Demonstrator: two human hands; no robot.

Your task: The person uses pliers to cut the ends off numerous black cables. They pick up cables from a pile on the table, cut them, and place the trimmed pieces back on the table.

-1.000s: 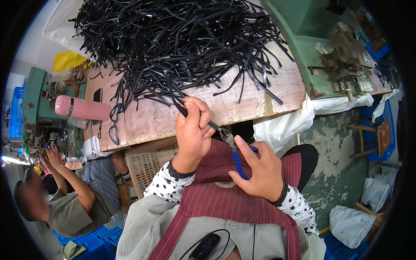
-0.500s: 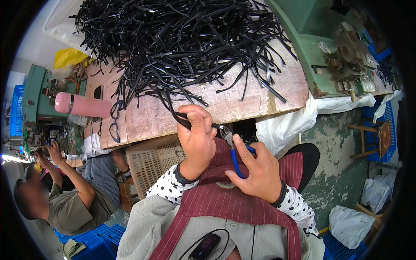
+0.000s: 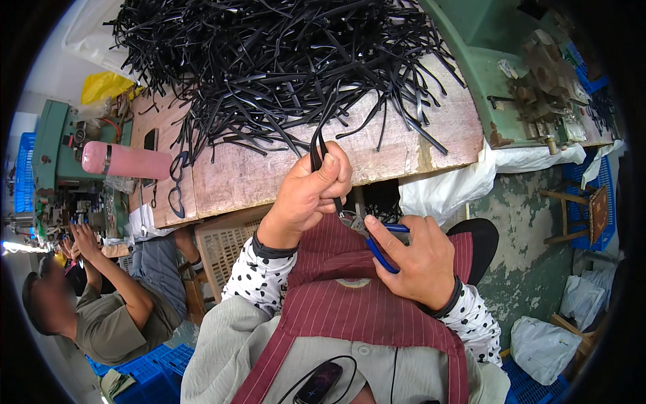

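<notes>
My left hand point(image 3: 304, 195) is closed round a few black eyeglass temples point(image 3: 320, 143), in front of the table edge. Their curved ends point up and away, toward the pile; the lower ends stick out below my fingers. In my right hand point(image 3: 424, 261) is a pair of blue-handled cutting pliers point(image 3: 361, 226). The jaws are at the lower end of the temples; whether they grip it is too small to tell. A large heap of black eyeglass temples point(image 3: 269, 64) covers the far part of the wooden table point(image 3: 397, 156).
A dark eyeglass front point(image 3: 176, 199), a phone point(image 3: 151, 140) and a pink bottle point(image 3: 128, 160) are at the table's left. Below stands a beige plastic crate point(image 3: 225, 252). Green machines flank the table. A co-worker point(image 3: 124, 313) sits at left; a wooden chair point(image 3: 582, 215) stands right.
My left hand has turned, so the temples now stand more upright instead of slanting left. My right hand has shifted slightly right, and the pliers lie at a flatter angle.
</notes>
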